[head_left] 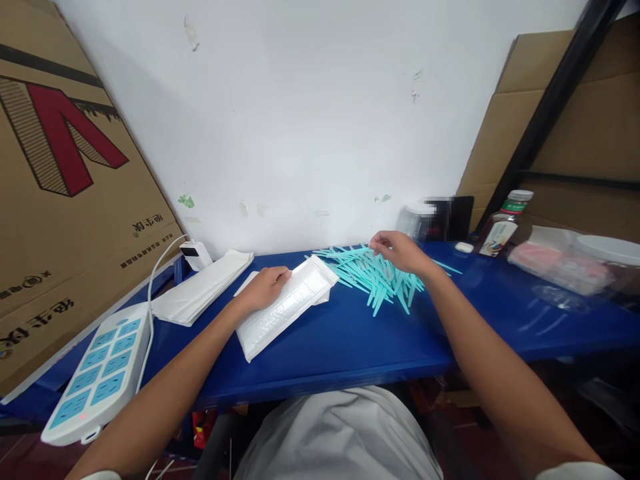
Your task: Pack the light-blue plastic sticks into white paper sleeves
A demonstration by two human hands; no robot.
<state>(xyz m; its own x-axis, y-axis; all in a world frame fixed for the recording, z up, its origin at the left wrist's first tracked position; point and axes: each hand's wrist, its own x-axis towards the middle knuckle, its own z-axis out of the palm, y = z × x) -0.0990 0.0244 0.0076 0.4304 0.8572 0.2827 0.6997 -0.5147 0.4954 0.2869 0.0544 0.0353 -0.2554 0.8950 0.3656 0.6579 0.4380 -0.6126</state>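
My left hand [267, 287] is closed over a white bubble mailer [285, 309], which lies at a slant on the blue table; its fingers are partly hidden. Another white piece shows from under the mailer. On the right, my right hand [397, 250] is at the back of a loose pile of turquoise plastic sticks [370, 273]. Its thumb and fingertips are pinched together at the sticks; what lies between them, if anything, I cannot make out. The sticks are thin and tapered, lying crosswise over one another.
Left of the mailer lies a stack of flat white mailers [203, 287], beside a white plug-in device [196, 255] and a power strip [100, 373] with a cable. To the right stand a brown bottle [503, 223] and clear tubs [600, 263]. Cardboard [65, 200] flanks the blue table [320, 360].
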